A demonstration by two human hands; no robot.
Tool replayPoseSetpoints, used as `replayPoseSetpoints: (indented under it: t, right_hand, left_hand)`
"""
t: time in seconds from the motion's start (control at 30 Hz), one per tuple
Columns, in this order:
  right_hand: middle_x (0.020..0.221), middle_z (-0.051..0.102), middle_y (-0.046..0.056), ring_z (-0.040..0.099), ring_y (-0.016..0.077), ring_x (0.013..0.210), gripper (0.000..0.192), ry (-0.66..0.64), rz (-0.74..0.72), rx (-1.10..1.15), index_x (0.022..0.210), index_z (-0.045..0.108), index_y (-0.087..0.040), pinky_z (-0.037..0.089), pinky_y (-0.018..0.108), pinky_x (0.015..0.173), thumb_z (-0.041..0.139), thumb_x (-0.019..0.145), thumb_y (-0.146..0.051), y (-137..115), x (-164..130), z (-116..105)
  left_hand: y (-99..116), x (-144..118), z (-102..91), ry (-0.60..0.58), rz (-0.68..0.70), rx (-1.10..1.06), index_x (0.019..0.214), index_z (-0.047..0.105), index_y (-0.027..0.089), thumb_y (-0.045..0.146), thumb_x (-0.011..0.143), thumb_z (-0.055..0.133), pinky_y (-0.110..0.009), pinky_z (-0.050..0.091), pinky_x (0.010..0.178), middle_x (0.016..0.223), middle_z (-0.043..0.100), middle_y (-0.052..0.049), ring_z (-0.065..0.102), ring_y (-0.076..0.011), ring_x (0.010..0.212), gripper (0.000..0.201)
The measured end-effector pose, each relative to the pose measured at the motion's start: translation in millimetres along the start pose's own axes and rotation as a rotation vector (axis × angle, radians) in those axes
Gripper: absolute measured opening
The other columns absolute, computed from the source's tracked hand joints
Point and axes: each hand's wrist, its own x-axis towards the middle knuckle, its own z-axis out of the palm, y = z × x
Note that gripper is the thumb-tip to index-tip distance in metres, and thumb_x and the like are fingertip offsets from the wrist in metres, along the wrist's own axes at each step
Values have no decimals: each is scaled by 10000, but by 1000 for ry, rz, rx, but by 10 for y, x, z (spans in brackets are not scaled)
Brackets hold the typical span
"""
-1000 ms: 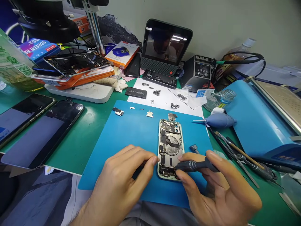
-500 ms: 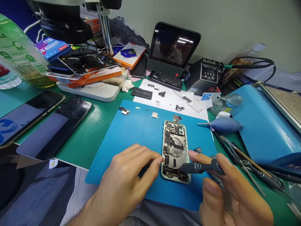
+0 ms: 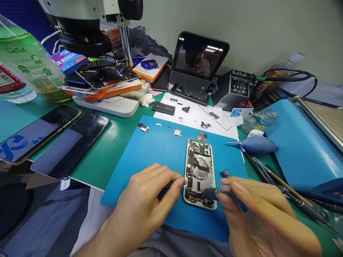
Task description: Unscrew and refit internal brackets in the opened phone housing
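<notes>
An opened phone (image 3: pixel 198 184) lies on the blue mat (image 3: pixel 125 157), its circuit boards and round wireless charging coil (image 3: pixel 200 168) bared. At its left edge, my left hand (image 3: pixel 150 196) has thumb and forefinger pinched together on the frame. A dark grey screwdriver (image 3: pixel 211 194) is gripped by my right hand (image 3: pixel 257 207), between thumb and fingers. It points left over the phone's lower end; its fine tip is hard to make out. Beyond the phone's top lie a metal shield plate (image 3: pixel 202 136) and a small silver bracket (image 3: pixel 177 132). A small dark part (image 3: pixel 225 173) rests right of the phone.
A battery (image 3: pixel 163 108) and several small parts lie on white paper (image 3: pixel 167 98) at the back. Two phones (image 3: pixel 71 144) (image 3: pixel 40 132) lie left. An air blower (image 3: pixel 258 144), tweezers and brushes are at right. A microscope (image 3: pixel 83 35) overhangs the back left; a smart display (image 3: pixel 199 59) stands behind.
My right thumb has come up onto the screwdriver handle, and the fingers have closed around it. My left hand stays at the phone's edge. The whole view has shifted slightly.
</notes>
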Motion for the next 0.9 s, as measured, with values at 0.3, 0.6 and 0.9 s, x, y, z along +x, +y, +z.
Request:
replayPoseSetpoints:
  t: [0.3,0.6,0.9]
  right_hand:
    - [1228,779,28,756,194,1117,728,-34,-171,-2,1495,702,-241,623,397,944,663,888,157,46,45,-34]
    - [1239,795,26,782,221,1100,723,34,-16,81,1563,650,-336,635,446,1018,728,952,44,33,-63,60]
    - [957,824,92,751,307,706,702,22,513,-635,1492,734,-384,502,408,513,705,923,-795,309,-12,-1049]
  left_hand:
    - [20,-10,-14,-10,-43,-31,983,749,230,208,1157,566,-252,464,755,900,776,56,666,-122,817,253]
    - [21,12,-44,-40,-190,-155,820,677,237,395,1183,524,-250,436,734,804,696,40,639,-129,766,424]
    - [-187,-111,-12,-37,-348,-321,785,356,267,634,1182,392,-303,344,622,745,384,47,397,-162,669,542]
